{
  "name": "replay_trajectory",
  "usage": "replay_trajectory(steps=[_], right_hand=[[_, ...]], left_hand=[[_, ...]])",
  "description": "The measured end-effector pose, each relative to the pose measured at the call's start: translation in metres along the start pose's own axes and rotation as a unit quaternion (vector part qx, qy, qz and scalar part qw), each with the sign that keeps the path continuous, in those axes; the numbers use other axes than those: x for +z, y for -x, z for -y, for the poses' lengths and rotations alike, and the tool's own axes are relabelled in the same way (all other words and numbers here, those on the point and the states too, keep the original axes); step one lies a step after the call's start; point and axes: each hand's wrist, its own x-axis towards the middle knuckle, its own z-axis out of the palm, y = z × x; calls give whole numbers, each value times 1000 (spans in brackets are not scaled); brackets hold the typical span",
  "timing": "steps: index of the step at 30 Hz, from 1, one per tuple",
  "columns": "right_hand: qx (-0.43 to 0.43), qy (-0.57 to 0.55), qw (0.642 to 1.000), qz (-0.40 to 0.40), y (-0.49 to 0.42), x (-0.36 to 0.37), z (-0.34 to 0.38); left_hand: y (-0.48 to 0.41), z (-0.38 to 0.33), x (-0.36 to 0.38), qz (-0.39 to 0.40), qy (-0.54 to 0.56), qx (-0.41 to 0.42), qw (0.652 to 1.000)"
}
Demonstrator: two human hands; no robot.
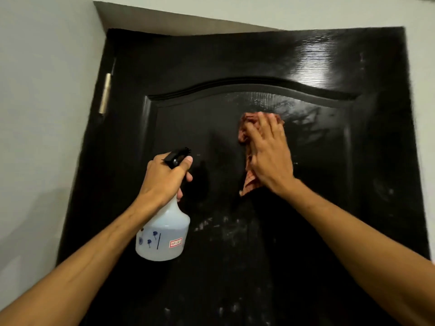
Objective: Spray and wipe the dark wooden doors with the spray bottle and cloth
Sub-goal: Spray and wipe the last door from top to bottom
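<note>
Door: the dark wooden door point(235, 67) fills my view, shut in its frame, with a brass hinge point(105, 94) on its left edge and the grey wall point(42, 114) beside it
Right hand: my right hand point(270, 158) lies flat with fingers spread, pressing the reddish cloth point(246, 132) against the raised arched panel point(211, 128), near its top and right of centre
Left hand: my left hand point(164, 177) is wrapped around the neck of the spray bottle point(163, 234), thumb up by the black nozzle, which points at the door; I cannot tell whether a finger is on the trigger
Bottle: translucent, liquid showing in the lower part, held just clear of the door, left of the cloth
Done so far: wet smears beside the cloth, to its right, suggest that patch is sprayed and partly wiped
Left to do: pale specks and streaks low on the panel look unwiped; I judge this door is mid-clean, and any other doors are out of view
</note>
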Motion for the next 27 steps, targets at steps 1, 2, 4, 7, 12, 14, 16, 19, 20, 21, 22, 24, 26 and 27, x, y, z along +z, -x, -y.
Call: replay_trajectory(steps=[1,2,4,7,12,14,16,19,20,21,22,24,26,27], right_hand=[[-42,-2,999,3,17,-4,-13],[-122,-7,992,24,40,-4,-17],[-272,5,956,111,81,-12,-40],[-189,-20,980,68,64,-34,-114],[42,-69,997,8,55,-63,-176],[-95,-42,994,39,95,-57,-172],[-207,10,975,85,114,-58,-184],[-112,41,992,39,66,-72,-228],[-56,43,997,17,47,-79,-239],[-20,43,999,4,35,-82,-249],[-12,45,999,-1,32,-82,-252],[-46,40,998,-4,58,-79,-246],[-95,29,995,12,119,-71,-237],[-126,26,991,33,149,-67,-234]], left_hand=[[3,-11,19,8,12,3,1000],[6,-20,36,16,22,1,1000],[12,-40,73,32,44,-1,999],[21,-69,121,51,75,-2,996],[29,-115,180,63,84,9,994],[33,-128,199,64,82,15,995],[37,-136,214,67,79,16,994],[42,-145,233,77,81,11,994],[43,-147,238,79,88,7,993],[43,-149,244,80,93,6,992],[44,-151,248,81,96,7,992],[48,-153,257,82,93,10,992],[55,-153,265,85,93,12,992],[58,-152,269,89,95,9,992]])
